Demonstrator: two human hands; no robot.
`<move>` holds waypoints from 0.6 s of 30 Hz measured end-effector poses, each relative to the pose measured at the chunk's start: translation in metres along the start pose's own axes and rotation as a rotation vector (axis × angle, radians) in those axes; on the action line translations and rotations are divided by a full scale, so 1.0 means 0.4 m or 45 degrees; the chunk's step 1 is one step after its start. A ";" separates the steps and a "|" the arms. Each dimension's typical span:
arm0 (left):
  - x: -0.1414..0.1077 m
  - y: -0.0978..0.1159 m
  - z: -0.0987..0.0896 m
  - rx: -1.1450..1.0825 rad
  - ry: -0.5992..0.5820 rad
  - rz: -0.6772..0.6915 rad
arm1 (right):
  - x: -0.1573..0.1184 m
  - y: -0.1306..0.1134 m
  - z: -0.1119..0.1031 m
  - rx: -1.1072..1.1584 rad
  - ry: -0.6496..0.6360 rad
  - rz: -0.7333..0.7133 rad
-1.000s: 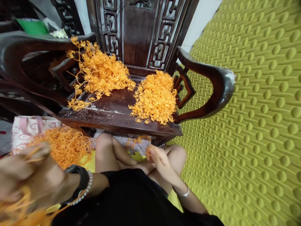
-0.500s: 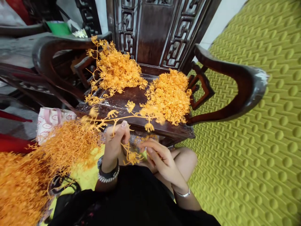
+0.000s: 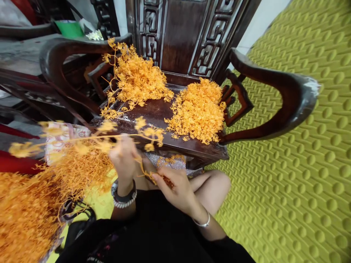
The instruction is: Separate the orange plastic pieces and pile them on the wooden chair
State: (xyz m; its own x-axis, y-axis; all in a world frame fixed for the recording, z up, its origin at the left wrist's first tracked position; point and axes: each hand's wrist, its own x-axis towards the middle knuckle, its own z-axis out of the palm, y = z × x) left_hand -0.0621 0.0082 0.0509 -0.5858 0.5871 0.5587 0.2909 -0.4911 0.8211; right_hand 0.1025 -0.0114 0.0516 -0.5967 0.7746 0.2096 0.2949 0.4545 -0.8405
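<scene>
Orange sprig (image 3: 106,136) shifted left, gripped at two points

And there it went, leftward, its far end blurring! The right hand (image 3: 178,188) had closed in, thumb and fingers pinching the lower branch, orange bits tucked in the palm; the left hand (image 3: 124,157), smeared by motion, clutched the main stem. That seemed to give both hands control of one piece. Past them, a stem heap (image 3: 82,168) and patterned bag (image 3: 52,149) crowded the left; ahead, the wooden chair (image 3: 152,113) carried two piles, left (image 3: 139,78) and right (image 3: 201,109).
</scene>
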 end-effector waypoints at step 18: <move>-0.132 -0.132 -0.240 -0.114 -1.387 -0.718 | -0.112 0.185 -0.013 0.644 0.587 0.352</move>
State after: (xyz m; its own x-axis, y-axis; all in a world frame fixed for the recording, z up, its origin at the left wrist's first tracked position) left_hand -0.1194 -0.0587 -0.0331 0.3371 0.9410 -0.0308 0.1234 -0.0117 0.9923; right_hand 0.1550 -0.0102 -0.0173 -0.1434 0.9883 0.0520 -0.0578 0.0441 -0.9974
